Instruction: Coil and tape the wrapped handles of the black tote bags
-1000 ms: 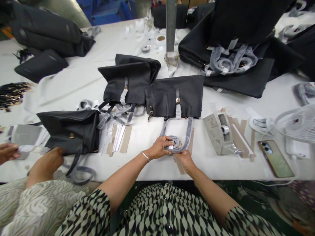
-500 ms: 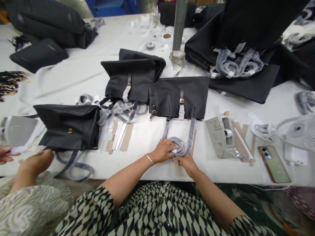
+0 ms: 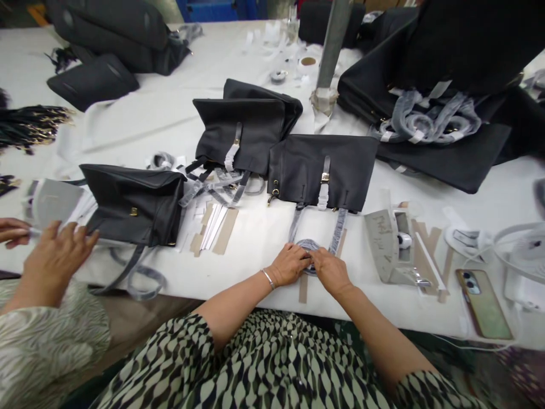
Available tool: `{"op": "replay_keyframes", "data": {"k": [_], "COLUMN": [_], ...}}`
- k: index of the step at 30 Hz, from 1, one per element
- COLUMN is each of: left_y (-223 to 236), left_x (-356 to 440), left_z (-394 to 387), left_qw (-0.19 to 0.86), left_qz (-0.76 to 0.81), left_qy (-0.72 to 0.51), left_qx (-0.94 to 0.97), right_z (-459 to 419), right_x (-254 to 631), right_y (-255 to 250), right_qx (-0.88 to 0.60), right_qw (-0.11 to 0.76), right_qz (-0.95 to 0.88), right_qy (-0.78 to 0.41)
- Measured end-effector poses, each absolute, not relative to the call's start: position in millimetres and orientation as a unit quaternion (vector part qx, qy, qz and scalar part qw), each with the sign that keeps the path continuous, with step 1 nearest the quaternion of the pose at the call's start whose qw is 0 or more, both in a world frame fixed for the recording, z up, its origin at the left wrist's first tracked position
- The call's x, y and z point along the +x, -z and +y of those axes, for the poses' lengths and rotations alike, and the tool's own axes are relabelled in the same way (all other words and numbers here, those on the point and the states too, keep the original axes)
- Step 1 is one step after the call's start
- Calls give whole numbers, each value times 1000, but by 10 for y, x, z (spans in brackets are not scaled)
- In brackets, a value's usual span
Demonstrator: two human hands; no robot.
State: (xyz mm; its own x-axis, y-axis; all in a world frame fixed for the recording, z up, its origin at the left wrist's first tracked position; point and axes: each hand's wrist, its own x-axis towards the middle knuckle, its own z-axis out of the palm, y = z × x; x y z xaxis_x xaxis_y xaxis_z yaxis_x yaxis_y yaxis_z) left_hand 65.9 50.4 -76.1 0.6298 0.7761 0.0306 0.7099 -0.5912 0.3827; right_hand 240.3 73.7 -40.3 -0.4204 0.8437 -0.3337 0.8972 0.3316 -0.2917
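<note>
A black handbag (image 3: 322,165) lies on the white-covered table in front of me, its plastic-wrapped handle (image 3: 339,230) stretching toward my body. Over that handle sits a coiled strap (image 3: 307,245) in clear wrapping. My left hand (image 3: 290,264) is closed on the coil's left side, fingers bent over it. From the right, my right hand (image 3: 330,270) is closed on the same coil, its fingertips meeting those of the left. The fingers cover much of the coil's middle. A strip of brown card (image 3: 303,288) sticks out below the hands.
At left, a co-worker's hands (image 3: 59,255) are beside another black handbag (image 3: 136,210). A third bag (image 3: 238,136) lies behind. Paper strips (image 3: 215,230), a tape dispenser (image 3: 392,244), a phone (image 3: 483,304) and a white fan (image 3: 523,250) stand around. A metal pole (image 3: 332,51) rises behind.
My right hand has come up from below the coil onto its right side, close against my left. The view has shifted, and the co-worker's hand has turned with fingers spread.
</note>
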Motion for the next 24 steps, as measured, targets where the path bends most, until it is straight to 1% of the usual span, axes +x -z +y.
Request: {"op": "replay_keyframes", "data": {"k": [1, 3, 6, 8, 11, 15, 19, 22, 24], "left_y": [767, 786, 826, 857, 894, 891, 851, 852, 870], "left_x": [659, 665, 683, 696, 708, 704, 696, 706, 717], "left_z": [501, 492, 475, 467, 466, 489, 516, 525, 527], "left_qw": [170, 177, 206, 225, 235, 238, 239, 243, 255], "left_qz": [418, 424, 447, 459, 472, 473, 463, 474, 481], "left_qy": [-102, -114, -138, -165, -197, -194, -151, -154, -166], "left_qx": [886, 881, 859, 843, 826, 825, 840, 832, 822], "right_z": [779, 826, 823, 790, 720, 646, 603, 513, 397], "right_x": [2370, 2360, 2449, 2536, 2648, 2685, 2642, 2662, 2709], "right_y": [405, 414, 465, 532, 652, 764, 747, 668, 623], "right_qx": [526, 514, 508, 507, 499, 485, 486, 516, 561], "right_qw": [82, 95, 74, 35, -49, -141, -198, -248, -257], "right_qz": [820, 828, 832, 831, 828, 824, 808, 770, 728], "right_qy": [213, 205, 212, 226, 251, 258, 267, 283, 301]}}
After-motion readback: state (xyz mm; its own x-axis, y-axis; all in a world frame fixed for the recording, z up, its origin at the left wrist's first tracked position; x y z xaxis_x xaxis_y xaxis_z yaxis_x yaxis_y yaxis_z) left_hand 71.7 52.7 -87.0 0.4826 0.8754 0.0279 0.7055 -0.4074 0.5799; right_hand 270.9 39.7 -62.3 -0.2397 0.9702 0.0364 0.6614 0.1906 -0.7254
